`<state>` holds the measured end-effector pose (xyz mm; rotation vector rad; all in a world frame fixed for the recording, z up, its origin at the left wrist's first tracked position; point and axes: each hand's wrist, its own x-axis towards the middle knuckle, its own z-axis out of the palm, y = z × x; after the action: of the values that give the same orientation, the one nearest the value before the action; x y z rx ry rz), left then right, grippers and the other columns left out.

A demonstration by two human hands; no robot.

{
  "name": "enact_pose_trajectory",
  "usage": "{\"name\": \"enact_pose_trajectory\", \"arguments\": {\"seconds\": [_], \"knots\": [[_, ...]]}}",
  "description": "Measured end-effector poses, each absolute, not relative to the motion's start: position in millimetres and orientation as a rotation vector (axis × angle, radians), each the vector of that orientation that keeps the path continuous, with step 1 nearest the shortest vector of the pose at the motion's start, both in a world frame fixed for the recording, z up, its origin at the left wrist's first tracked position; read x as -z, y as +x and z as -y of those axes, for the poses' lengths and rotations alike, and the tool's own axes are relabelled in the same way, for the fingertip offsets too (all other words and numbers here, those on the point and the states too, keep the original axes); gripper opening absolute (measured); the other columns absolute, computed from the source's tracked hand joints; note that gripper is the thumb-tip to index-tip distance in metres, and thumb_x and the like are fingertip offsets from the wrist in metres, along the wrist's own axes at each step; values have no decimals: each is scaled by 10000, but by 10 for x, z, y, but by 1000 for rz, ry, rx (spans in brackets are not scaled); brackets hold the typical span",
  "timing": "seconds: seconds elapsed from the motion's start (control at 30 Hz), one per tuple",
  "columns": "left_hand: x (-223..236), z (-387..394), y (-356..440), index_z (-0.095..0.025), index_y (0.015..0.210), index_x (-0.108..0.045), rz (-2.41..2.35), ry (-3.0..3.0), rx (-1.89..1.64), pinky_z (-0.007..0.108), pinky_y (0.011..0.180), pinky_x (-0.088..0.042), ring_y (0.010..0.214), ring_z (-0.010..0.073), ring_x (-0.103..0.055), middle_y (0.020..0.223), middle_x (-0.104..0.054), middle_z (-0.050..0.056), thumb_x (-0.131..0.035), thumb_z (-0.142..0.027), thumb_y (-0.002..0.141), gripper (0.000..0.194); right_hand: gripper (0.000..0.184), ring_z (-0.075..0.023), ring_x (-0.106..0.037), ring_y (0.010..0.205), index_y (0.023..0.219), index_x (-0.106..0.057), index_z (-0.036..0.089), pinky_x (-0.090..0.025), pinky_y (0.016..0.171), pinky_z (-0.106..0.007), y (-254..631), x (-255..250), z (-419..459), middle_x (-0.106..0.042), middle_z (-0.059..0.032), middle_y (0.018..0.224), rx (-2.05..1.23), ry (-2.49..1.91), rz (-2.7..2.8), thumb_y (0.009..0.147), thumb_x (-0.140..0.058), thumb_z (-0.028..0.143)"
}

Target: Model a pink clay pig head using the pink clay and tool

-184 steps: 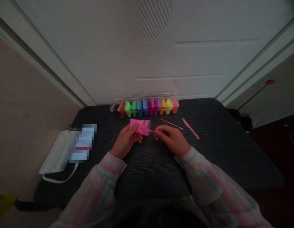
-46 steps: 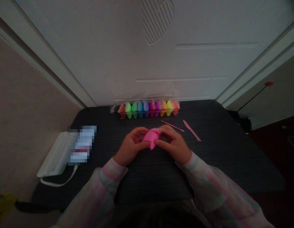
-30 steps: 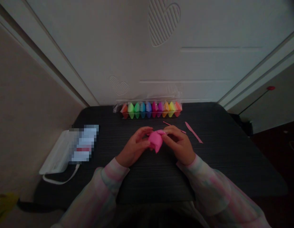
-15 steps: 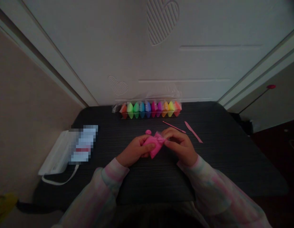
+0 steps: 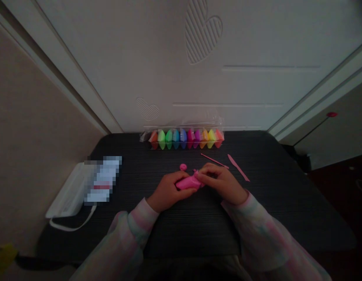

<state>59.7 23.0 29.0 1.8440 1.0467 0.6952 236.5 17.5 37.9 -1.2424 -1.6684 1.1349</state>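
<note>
Between my hands is a bright pink packet of modelling clay [image 5: 188, 183]. My left hand [image 5: 167, 192] is closed round its left end, thumb along the near side. The fingers of my right hand [image 5: 217, 180] pinch the gathered, twisted right end, where a small bit of pink pokes up. Just beyond the packet, a small round pink clay piece [image 5: 183, 167] lies on the dark table [image 5: 131, 171]. Past my right hand lie a thin pink modelling stick [image 5: 213, 160] and a pink plastic knife [image 5: 238, 168].
Along the table's back edge stands a row of several coloured clay packets [image 5: 183, 139] in clear wrapping. At the left, a phone-like blurred screen [image 5: 103, 181] with a white cable [image 5: 72, 228] rests against a white case [image 5: 68, 191]. Behind rises a white panel [image 5: 157, 58] with heart reliefs.
The pink packet has turned from tilted to lying more level. My left hand has shifted its hold, and my right fingers have moved in closer over the packet's twisted end.
</note>
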Motion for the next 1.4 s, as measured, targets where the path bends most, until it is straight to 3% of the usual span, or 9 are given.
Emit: {"name": "enact_pose_trajectory", "arguments": {"seconds": [0.23,0.43,0.6,0.77,0.87,1.03,1.23,1.4], "knots": [[-301,-232,624,-150,718,-574,-1156,1854,-665,215,568,-351,589,99,-459,638,-520,-36,-578,-382,685,234,128,-107,-514,628,664,-607,158,-400,638,-254,2326,-379,-168,-552,13,638,-1188,-1173,1421,719,-588,272],[-252,-259,609,-146,757,-571,-1141,1526,-711,203,498,-354,531,79,-440,650,-512,-41,-647,-337,622,247,116,-133,-541,710,728,-637,169,-405,699,-277,2353,-386,-185,-593,-12,720,-1171,-1178,1504,739,-553,249],[-183,-308,554,-133,808,-538,-973,1170,-774,187,392,-339,404,52,-411,574,-510,-48,-615,-341,645,276,177,-133,-507,748,779,-649,202,-403,704,-280,2404,-351,-182,-521,-17,758,-1026,-1074,1676,767,-473,184],[-129,-347,513,-137,811,-513,-862,1089,-710,173,371,-356,379,60,-447,513,-538,-38,-616,-348,661,278,104,-168,-474,998,804,-643,193,-354,891,-318,2419,-370,-173,-503,-58,1018,-1065,-1053,1839,743,-561,215],[-128,-361,510,-137,827,-511,-870,1068,-665,155,331,-323,346,50,-425,479,-521,-52,-651,-329,633,306,103,-176,-471,1041,813,-643,174,-345,915,-314,2423,-380,-178,-511,-75,1067,-1107,-1043,1925,733,-584,205],[-116,-349,411,-117,786,-535,-782,974,-532,146,290,-283,305,36,-371,431,-485,-56,-625,-416,639,345,153,-156,-515,942,876,-635,140,-387,843,-271,2315,-326,-137,-544,-88,1004,-931,-1029,2033,749,-572,195],[-87,-285,249,-110,765,-532,-737,995,-300,152,276,-254,298,56,-403,428,-530,-18,-604,-484,639,401,182,-97,-505,581,645,-600,150,-387,578,-207,2139,-250,-47,-545,4,595,-795,-1012,2072,793,-499,184],[-158,-281,310,-138,823,-509,-781,804,-475,132,322,-215,348,24,-370,482,-490,-60,-685,-387,589,385,264,-107,-487,544,579,-560,158,-363,555,-222,2120,-238,-21,-532,-1,536,-539,-1054,2056,814,-456,220]]}}
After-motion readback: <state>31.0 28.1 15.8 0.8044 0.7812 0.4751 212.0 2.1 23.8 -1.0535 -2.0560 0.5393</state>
